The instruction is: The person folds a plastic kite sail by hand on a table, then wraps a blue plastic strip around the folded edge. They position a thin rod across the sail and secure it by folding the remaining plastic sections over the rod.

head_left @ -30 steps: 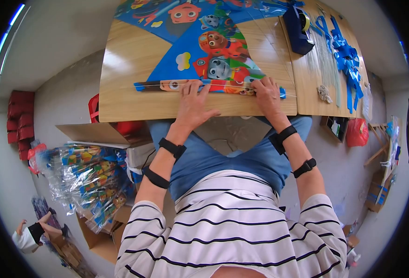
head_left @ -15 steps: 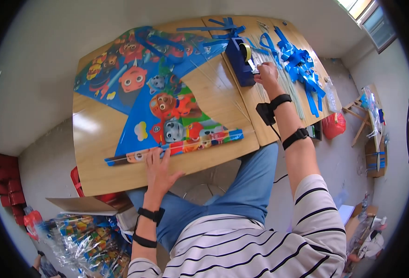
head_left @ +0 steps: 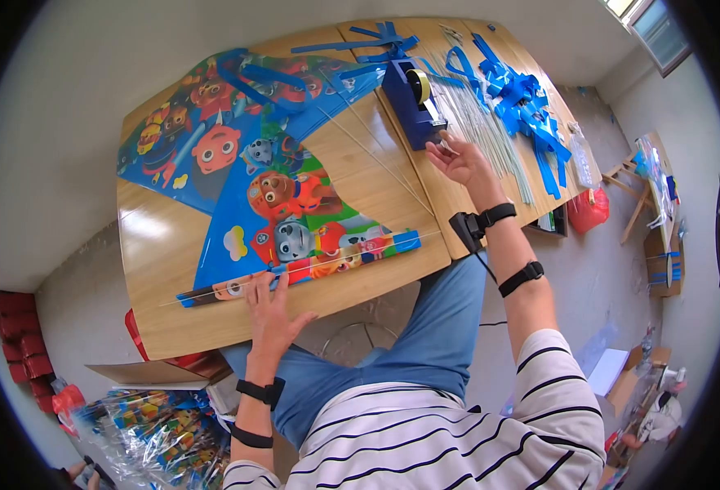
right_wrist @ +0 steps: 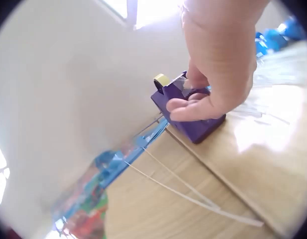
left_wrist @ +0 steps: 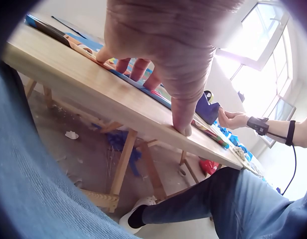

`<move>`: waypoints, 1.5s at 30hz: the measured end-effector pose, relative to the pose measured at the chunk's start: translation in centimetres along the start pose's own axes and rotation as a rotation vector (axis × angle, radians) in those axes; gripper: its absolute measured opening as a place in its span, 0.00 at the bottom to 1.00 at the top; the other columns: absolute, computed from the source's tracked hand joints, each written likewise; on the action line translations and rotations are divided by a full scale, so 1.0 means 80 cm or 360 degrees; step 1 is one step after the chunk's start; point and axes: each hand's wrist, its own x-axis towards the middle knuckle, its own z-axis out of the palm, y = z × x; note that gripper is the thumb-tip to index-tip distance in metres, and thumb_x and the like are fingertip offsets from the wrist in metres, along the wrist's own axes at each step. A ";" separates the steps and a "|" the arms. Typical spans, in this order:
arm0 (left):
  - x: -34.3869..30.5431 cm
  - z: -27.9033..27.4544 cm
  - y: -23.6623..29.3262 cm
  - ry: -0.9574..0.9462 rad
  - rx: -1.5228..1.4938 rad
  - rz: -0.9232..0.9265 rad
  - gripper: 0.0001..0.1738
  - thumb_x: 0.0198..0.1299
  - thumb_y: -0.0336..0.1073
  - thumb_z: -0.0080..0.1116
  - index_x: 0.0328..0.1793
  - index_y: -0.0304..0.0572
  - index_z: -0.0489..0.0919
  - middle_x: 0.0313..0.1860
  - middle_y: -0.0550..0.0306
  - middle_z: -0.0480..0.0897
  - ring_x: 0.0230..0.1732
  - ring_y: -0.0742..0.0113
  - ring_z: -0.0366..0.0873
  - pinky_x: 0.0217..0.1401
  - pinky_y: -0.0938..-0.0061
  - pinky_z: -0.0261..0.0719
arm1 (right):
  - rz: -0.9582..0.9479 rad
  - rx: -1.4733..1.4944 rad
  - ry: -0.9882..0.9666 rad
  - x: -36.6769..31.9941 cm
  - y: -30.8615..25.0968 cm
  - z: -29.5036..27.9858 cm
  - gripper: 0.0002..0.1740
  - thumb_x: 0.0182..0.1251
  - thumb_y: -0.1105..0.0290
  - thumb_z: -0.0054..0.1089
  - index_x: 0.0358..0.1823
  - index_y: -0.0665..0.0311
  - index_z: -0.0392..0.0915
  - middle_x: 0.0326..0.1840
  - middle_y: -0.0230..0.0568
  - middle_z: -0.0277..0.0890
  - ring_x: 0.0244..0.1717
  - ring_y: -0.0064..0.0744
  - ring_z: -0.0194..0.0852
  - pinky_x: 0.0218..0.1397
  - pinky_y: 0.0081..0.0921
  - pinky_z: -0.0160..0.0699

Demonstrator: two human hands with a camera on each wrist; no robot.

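A thin pale rod (head_left: 197, 301) lies along the folded strip at the near edge of a blue cartoon-printed plastic sheet (head_left: 236, 243). Pressing on that strip from above is my left hand (head_left: 268, 314), its fingertips on the print and its thumb spread toward the table edge. My right hand (head_left: 464, 163) is at the cutting end of a dark blue tape dispenser (head_left: 409, 106) with a yellowish tape roll (head_left: 418, 86). In the right wrist view its fingers pinch a short end of clear tape (right_wrist: 181, 85) by the toothed blade.
Blue ribbon strips (head_left: 523, 110) and a bundle of thin clear rods (head_left: 491, 131) lie on the table's right side. A second printed sheet (head_left: 172, 147) spreads at the back left. Plastic-wrapped packs (head_left: 152, 437) are heaped at lower left, and a red bag (head_left: 588, 211) sits beyond the right edge.
My right hand left the strip for the dispenser, and its fingers have since drawn back slightly from the blade. My left hand stays on the strip. The head view swung right.
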 end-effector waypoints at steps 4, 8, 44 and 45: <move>0.001 -0.004 0.002 -0.0013 -0.0029 -0.0011 0.52 0.43 0.50 0.87 0.75 0.34 0.77 0.71 0.40 0.70 0.75 0.36 0.63 0.81 0.43 0.62 | 0.0018 0.0281 0.0268 0.028 0.023 -0.033 0.11 0.77 0.74 0.63 0.54 0.72 0.76 0.43 0.49 0.80 0.52 0.50 0.88 0.61 0.50 0.92; -0.001 -0.003 0.003 0.0040 0.0015 0.0040 0.53 0.41 0.48 0.89 0.75 0.33 0.78 0.71 0.40 0.70 0.75 0.38 0.64 0.80 0.45 0.64 | 0.0021 0.0052 0.0238 0.009 -0.005 -0.010 0.10 0.75 0.73 0.66 0.51 0.69 0.77 0.41 0.46 0.82 0.47 0.43 0.89 0.56 0.45 0.92; -0.005 0.008 -0.009 0.0177 -0.0010 0.0016 0.52 0.42 0.51 0.87 0.74 0.38 0.78 0.70 0.45 0.73 0.76 0.40 0.65 0.83 0.47 0.62 | -0.0650 -0.1960 0.0043 -0.012 0.051 0.029 0.08 0.65 0.73 0.70 0.30 0.70 0.85 0.24 0.42 0.81 0.21 0.32 0.80 0.24 0.31 0.74; -0.005 0.009 -0.009 0.0181 -0.0035 0.0016 0.53 0.41 0.51 0.87 0.74 0.37 0.78 0.70 0.45 0.73 0.75 0.40 0.66 0.83 0.47 0.62 | -0.0620 -0.1830 -0.0346 -0.045 0.066 0.065 0.07 0.66 0.74 0.69 0.32 0.71 0.86 0.24 0.40 0.80 0.20 0.31 0.78 0.24 0.30 0.74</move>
